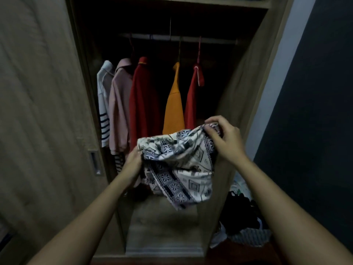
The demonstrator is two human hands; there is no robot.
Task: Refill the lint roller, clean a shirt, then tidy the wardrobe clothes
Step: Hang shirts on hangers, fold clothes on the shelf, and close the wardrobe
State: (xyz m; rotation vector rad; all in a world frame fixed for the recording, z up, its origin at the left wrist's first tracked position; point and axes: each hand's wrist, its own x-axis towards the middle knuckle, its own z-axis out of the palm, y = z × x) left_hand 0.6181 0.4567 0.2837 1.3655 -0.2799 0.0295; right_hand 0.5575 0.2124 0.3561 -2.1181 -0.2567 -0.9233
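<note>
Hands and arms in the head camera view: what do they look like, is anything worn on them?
Both are bare. The left hand and right hand wear no gloves, and no watch or bracelet shows at either wrist. No sleeve covers either forearm as far as the frame shows.

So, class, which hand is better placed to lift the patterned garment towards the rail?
Probably the right hand: it pinches the patterned garment at its top, nearest the rail; left hand grips lower.

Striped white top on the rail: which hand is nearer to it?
Left. The left hand holds the patterned cloth just right of the striped white top; the right hand grips the cloth's other end, much farther right.
</note>
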